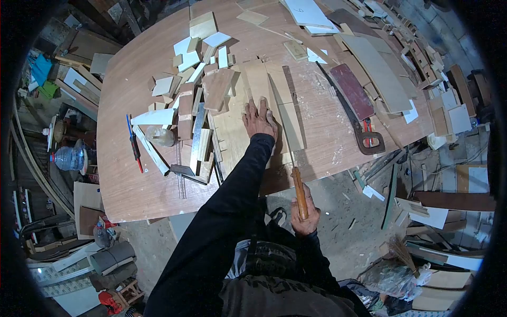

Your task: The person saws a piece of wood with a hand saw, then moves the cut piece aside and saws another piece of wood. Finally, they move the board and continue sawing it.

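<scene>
My left hand [259, 120] lies flat with fingers spread on a light plywood board [232, 134] near the table's front edge. In my right hand [306, 216] is the straight wooden handle of a saw [299, 193], fingers wrapped round it just off that edge. The saw's thin blade runs away from me over the plywood, to the right of my left hand, and shows almost edge-on. Right of the blade lies a narrower plywood piece [289, 124]. Close to my left hand, on its far left side, rests a small wood block [217, 90].
Wood offcuts [193, 53] are piled on the table [127, 179] at left. A clear jar [160, 136] and a red-and-black tool [134, 143] lie there too. To the right are a black-handled saw [369, 142], a maroon board [353, 91] and long panels [375, 71]. Scraps litter the floor.
</scene>
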The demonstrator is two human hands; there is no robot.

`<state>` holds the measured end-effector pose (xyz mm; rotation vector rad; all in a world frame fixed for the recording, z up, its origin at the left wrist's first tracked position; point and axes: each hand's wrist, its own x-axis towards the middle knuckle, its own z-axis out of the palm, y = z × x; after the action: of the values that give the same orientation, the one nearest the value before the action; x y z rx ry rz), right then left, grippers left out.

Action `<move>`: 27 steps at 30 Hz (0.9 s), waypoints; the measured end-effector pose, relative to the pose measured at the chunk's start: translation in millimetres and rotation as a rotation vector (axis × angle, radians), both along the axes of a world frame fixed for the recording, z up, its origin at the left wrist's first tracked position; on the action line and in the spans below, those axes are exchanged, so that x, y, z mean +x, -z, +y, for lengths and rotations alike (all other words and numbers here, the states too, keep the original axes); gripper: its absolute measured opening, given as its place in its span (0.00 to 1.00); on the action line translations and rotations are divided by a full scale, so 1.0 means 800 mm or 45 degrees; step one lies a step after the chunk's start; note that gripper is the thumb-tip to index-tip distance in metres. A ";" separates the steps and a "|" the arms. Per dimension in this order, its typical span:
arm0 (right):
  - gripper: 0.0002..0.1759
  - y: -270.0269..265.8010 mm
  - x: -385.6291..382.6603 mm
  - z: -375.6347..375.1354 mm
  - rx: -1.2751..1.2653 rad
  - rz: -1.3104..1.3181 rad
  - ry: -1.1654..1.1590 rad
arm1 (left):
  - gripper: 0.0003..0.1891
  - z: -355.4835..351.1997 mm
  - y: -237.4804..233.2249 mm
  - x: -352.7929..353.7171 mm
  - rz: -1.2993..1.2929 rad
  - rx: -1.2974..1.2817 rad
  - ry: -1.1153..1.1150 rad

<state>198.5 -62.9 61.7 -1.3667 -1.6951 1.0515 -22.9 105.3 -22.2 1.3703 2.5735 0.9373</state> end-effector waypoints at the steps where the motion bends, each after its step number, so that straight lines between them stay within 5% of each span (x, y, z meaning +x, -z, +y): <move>1: 0.26 0.002 0.004 0.001 0.002 -0.006 -0.004 | 0.27 -0.001 0.001 0.000 0.008 0.002 0.003; 4: 0.25 0.003 0.020 -0.007 -0.138 -0.063 -0.107 | 0.27 -0.002 0.009 0.003 0.035 0.018 0.005; 6: 0.23 -0.001 0.030 -0.026 0.123 0.027 -0.033 | 0.27 0.000 0.010 -0.003 0.064 0.029 -0.002; 10: 0.23 -0.009 0.031 -0.035 -0.155 0.199 0.031 | 0.28 0.001 0.007 -0.001 0.091 0.089 0.002; 13: 0.24 -0.022 0.023 -0.030 0.141 0.024 0.047 | 0.28 0.001 0.005 -0.002 0.070 0.032 0.020; 19: 0.22 -0.017 0.026 -0.039 -0.212 -0.083 0.011 | 0.28 0.000 -0.001 0.002 0.064 0.013 0.012; 21: 0.21 0.017 0.034 -0.051 -0.694 0.853 0.220 | 0.28 0.002 0.004 0.001 0.028 -0.002 -0.014; 22: 0.21 0.009 0.031 -0.048 -0.698 0.850 0.214 | 0.28 0.000 0.004 -0.001 0.027 -0.004 -0.022; 24: 0.24 -0.013 0.024 -0.039 -0.022 0.122 0.071 | 0.27 0.000 0.003 0.000 0.065 0.001 0.002; 27: 0.24 -0.005 0.031 -0.045 0.049 -0.032 0.007 | 0.27 0.001 0.013 -0.001 0.143 0.024 -0.017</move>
<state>223.4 -99.1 65.5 -1.3650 -1.7202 0.9975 -23.9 106.4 -32.2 1.4527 2.6643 0.9137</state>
